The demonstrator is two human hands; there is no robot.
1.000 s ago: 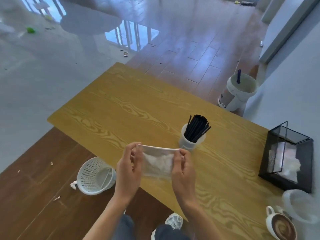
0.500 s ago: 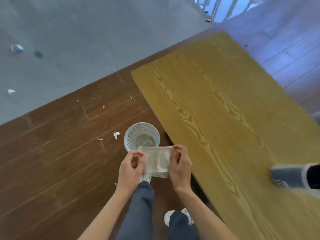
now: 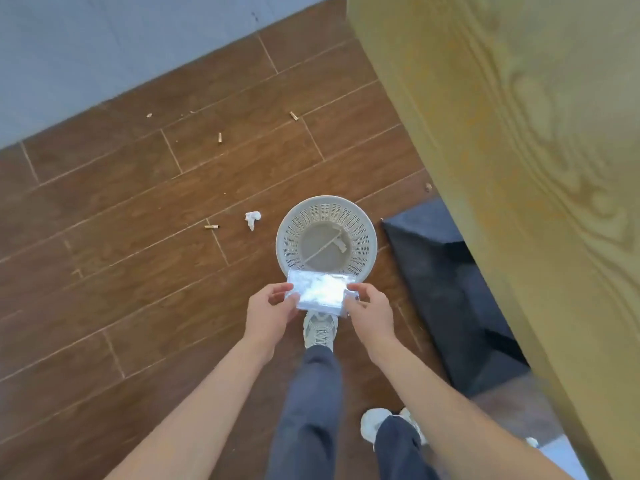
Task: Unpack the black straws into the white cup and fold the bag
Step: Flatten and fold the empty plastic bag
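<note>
A folded clear plastic bag [image 3: 320, 289] hangs flat between both hands, just in front of a white mesh basket [image 3: 291, 225] on the floor. My left hand [image 3: 272, 311] pinches the bag's left end. My right hand [image 3: 370, 311] pinches its right end. The bag's far edge overlaps the basket's near rim in the picture. The white cup and the black straws are out of view.
The wooden table [image 3: 519, 168] fills the right side, with a dark block [image 3: 446, 289] under it beside the basket. A crumpled paper scrap [image 3: 252, 219] and several small butts lie on the brown floor. My feet stand below the hands.
The view has swung from the table top down to the floor. Both hands have carried the folded bag off the table to just above the basket's near rim.
</note>
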